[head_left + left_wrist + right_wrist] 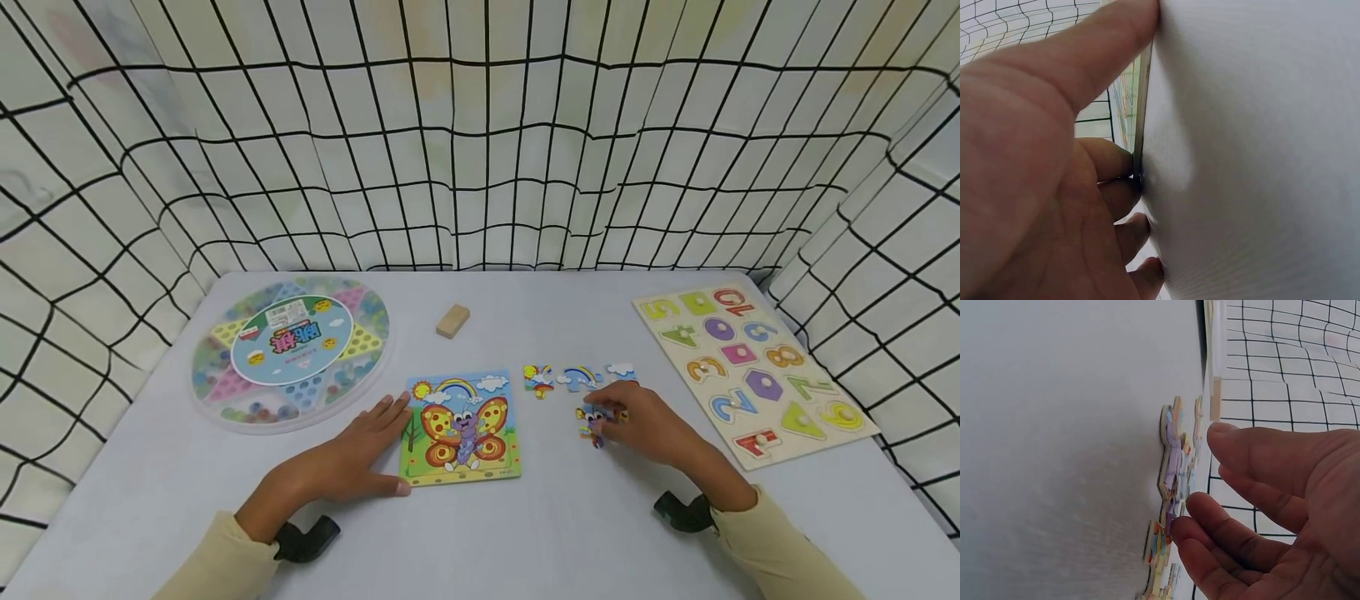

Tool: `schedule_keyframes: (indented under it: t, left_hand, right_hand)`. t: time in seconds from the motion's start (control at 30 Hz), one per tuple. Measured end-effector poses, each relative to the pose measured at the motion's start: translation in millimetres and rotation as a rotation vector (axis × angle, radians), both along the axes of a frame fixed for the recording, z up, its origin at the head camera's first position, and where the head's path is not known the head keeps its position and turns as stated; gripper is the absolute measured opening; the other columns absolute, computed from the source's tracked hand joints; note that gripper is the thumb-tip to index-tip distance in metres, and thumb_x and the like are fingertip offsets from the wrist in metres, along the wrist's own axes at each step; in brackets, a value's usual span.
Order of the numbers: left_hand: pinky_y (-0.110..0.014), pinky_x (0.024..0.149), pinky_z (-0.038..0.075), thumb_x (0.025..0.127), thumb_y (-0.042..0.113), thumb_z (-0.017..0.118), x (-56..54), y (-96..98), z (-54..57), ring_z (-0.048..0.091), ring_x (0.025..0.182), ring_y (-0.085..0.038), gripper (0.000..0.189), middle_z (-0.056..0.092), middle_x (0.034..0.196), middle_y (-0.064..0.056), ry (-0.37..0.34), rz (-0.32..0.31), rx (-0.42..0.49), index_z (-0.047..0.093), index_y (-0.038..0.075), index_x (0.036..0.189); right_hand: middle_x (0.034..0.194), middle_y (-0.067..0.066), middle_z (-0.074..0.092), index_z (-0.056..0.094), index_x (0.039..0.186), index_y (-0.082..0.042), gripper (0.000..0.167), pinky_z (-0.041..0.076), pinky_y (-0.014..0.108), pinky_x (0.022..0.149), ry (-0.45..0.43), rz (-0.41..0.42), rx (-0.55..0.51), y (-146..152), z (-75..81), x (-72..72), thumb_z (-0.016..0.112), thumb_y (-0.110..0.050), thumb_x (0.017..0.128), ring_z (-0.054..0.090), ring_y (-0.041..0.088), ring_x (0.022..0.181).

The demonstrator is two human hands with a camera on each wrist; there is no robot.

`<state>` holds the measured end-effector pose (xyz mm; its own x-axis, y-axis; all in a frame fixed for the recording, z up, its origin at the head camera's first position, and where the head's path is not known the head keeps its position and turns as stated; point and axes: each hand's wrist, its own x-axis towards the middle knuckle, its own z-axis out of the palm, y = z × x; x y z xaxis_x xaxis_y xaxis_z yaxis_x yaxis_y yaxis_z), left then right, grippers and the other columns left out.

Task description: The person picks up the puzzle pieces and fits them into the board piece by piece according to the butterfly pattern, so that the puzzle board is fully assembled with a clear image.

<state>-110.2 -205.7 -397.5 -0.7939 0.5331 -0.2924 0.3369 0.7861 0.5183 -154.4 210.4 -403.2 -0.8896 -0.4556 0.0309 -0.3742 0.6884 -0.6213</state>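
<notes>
The head view looked forward and down over the surface [517,533]; both wrist views skimmed it close beside the fingers [1229,526], all sharing the grid [487,129].

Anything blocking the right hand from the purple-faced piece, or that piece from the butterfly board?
Nothing visible: the right hand is at the purple-faced piece, and only bare table shows between that piece and the butterfly board.

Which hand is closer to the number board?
The right hand: it's at the loose puzzle pieces, left of the number board. The left hand is farther, at the left edge of the butterfly picture.
</notes>
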Motion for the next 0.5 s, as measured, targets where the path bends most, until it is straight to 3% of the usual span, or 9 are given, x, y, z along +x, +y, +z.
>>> schedule_keyframes:
  t: [0.3,0.5]
  left_hand:
    - [-0.057,0.114,0.007,0.084,0.051,0.07,0.0,-0.2,-2.8,-0.004,0.146,-0.037,0.102,0.0,0.162,-0.012,0.004,-0.001,-0.002,0.016,0.001,0.155]
    - [-0.056,0.115,0.007,0.084,0.052,0.07,0.3,-0.3,-2.2,-0.004,0.147,-0.035,0.102,-0.001,0.163,-0.011,0.002,0.004,-0.009,0.015,0.002,0.155]
  right_hand:
    - [0.104,0.004,0.062,0.067,0.118,-0.003,0.038,0.048,0.037,0.077,0.019,0.031,0.017,-3.5,-2.5,3.3,0.075,0.0,0.082,0.051,0.021,0.09]
    - [0.109,0.008,0.061,0.066,0.12,-0.003,0.042,0.048,0.033,0.071,0.009,-0.013,-0.001,-9.7,-3.1,2.9,0.075,0.002,0.079,0.053,0.02,0.087]
